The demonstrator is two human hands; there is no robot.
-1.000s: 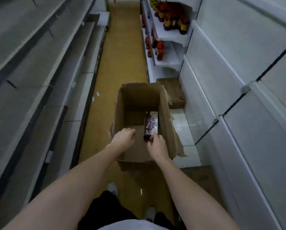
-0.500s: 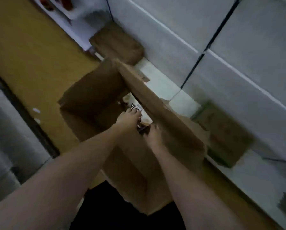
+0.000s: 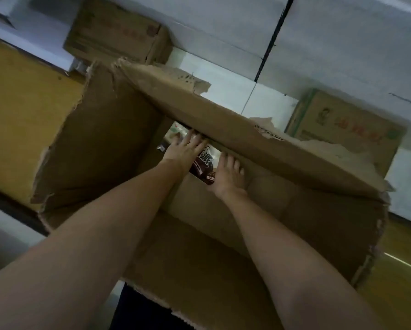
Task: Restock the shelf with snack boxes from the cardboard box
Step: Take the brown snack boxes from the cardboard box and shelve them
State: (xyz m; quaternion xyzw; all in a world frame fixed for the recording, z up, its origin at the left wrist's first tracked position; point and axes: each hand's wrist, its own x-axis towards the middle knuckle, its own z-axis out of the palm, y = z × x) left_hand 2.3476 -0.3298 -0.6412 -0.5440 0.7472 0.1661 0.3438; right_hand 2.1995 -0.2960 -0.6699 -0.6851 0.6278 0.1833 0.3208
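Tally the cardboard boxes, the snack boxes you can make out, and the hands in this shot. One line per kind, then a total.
Cardboard boxes: 3, the open cardboard box being emptied, a closed carton on the low shelf behind it, a printed carton to its right.
Snack boxes: 1 visible, the dark snack box; more may be hidden.
Hands: 2, left hand, right hand.
Total: 6

Yellow floor (image 3: 21,96), two closed printed cartons (image 3: 114,32) (image 3: 342,129) (red lettering)
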